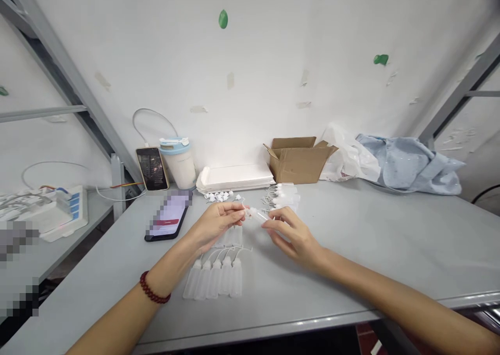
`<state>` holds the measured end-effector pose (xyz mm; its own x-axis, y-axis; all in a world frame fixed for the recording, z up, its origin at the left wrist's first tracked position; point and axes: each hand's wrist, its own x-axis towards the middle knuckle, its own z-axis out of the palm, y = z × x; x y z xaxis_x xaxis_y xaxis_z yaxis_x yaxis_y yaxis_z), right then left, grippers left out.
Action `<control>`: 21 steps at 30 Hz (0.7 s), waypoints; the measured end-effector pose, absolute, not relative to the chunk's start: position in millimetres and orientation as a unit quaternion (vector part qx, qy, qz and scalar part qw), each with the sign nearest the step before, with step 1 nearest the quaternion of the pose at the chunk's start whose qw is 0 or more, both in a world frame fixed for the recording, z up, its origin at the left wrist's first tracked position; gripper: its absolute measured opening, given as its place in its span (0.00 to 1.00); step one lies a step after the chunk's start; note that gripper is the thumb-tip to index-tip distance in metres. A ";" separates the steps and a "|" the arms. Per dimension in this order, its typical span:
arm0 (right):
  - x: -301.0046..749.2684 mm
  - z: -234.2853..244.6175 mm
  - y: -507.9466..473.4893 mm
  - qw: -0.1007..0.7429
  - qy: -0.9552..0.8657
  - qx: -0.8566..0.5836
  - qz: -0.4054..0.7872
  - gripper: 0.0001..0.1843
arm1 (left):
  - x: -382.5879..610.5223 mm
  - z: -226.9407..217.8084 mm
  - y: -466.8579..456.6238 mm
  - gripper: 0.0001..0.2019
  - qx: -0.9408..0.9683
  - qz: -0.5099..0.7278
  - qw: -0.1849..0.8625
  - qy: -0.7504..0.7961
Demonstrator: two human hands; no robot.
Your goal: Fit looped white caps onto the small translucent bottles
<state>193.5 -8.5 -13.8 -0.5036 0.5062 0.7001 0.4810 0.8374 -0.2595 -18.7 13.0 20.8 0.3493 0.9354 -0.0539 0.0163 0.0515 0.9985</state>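
Above the middle of the grey table, both hands hold one small translucent squeeze bottle (258, 216), tilted. My left hand (216, 222) is closed in a pinch at its neck end, where a small white piece shows; that piece is too small to make out. My right hand (292, 236) is closed around the other end with the fingertips. Below my left hand lies a row of similar bottles (213, 279) with thin bent tubes at their tops. More bottles (233, 237) lie partly hidden behind that hand. Small white caps (222, 195) are scattered beyond it.
Another pile of bottles (284, 194) lies before an open cardboard box (300, 165). White flat packets (236, 177), a white plastic bag (347, 154) and blue cloth (410, 162) line the wall. Left are a lying phone (170, 217), a propped phone (152, 168) and a cup (179, 165).
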 end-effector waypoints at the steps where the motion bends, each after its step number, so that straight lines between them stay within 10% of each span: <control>1: 193.2 -13.1 -9.5 0.408 -0.868 -0.283 0.019 0.11 | -18.5 20.3 13.2 0.15 0.562 0.396 0.595 0.416; 21: 192.2 -10.2 -13.6 0.397 -0.764 -0.368 0.352 0.10 | -11.9 18.3 9.1 0.08 0.651 0.393 0.491 0.426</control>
